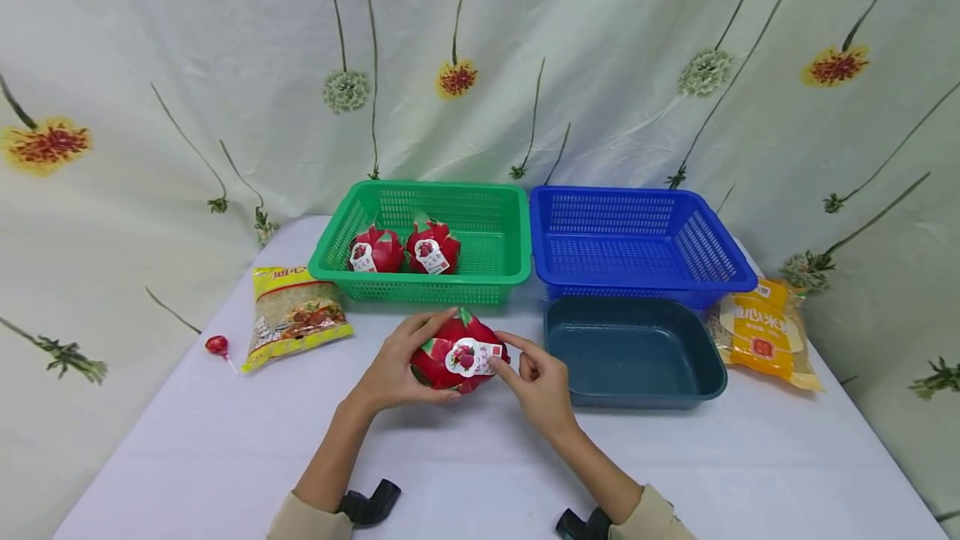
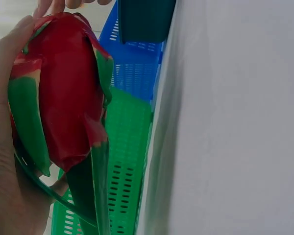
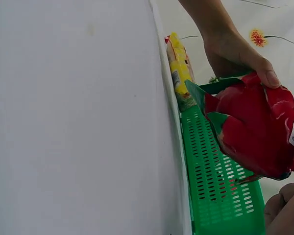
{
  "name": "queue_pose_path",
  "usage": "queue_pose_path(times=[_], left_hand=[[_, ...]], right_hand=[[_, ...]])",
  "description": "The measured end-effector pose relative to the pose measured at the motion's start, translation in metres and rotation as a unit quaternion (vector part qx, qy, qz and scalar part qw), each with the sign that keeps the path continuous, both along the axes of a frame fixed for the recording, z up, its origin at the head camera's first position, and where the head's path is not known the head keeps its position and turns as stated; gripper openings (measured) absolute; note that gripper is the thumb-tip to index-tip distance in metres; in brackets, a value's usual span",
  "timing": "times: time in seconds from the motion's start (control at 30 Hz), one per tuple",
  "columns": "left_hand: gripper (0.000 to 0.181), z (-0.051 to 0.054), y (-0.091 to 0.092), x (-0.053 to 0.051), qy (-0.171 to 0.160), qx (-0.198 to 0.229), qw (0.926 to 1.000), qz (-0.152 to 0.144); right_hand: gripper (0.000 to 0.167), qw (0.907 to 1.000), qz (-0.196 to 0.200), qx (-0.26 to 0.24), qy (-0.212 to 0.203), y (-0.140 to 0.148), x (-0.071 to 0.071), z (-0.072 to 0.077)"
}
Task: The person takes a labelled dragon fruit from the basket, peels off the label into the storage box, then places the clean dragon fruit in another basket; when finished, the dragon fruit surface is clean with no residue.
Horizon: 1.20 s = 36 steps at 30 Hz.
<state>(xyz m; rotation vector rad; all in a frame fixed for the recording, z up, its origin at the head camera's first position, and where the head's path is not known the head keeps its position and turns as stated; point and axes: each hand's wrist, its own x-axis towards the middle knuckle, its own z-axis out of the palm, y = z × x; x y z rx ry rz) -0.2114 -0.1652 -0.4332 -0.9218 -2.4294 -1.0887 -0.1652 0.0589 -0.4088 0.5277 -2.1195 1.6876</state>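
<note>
A red dragon fruit point(image 1: 438, 365) with green scales is held above the table, in front of the green basket. My left hand point(image 1: 397, 365) grips it from the left, thumb below and fingers over the top. A white label point(image 1: 474, 357) with a fruit picture lies across its front. At the fruit's right end, my right hand point(image 1: 542, 386) has its thumb on the label's edge and its index finger on the fruit, the other fingers curled. The left wrist view shows the dragon fruit point(image 2: 63, 93) close up; the right wrist view shows its other side, both hands touching it.
Two labelled dragon fruits point(image 1: 378, 250) sit in the green basket point(image 1: 480, 290). Right of it stand a blue basket point(image 1: 611, 252) and a dark teal tray point(image 1: 633, 357). A yellow food packet point(image 1: 300, 315) and a red lollipop point(image 1: 217, 346) lie left, an orange packet point(image 1: 765, 332) right.
</note>
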Motion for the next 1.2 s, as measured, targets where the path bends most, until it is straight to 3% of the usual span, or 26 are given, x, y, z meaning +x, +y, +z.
queue_pose_path(times=[0.2,0.47,0.73,1.07,1.2], left_hand=[[0.096,-0.002,0.005,0.001,0.016,0.022,0.9996,-0.003],[0.097,-0.005,0.01,0.0,0.046,0.034,0.9983,-0.007],[0.097,-0.004,0.016,0.004,0.066,0.029,0.9974,0.003],[0.094,-0.009,0.016,-0.001,0.072,0.013,0.9964,0.041],[0.093,-0.012,0.016,-0.004,0.06,0.014,0.9971,0.044]], right_hand=[[0.027,0.9973,-0.003,-0.073,0.0,-0.001,-0.004,-0.011],[0.018,0.9862,-0.022,-0.163,0.013,-0.005,-0.005,-0.016],[0.01,0.9809,-0.034,-0.188,0.036,-0.008,-0.003,-0.015],[0.008,0.9827,-0.01,-0.185,-0.008,-0.01,0.004,-0.01],[0.007,0.9819,-0.01,-0.189,-0.003,-0.01,0.001,-0.018]])
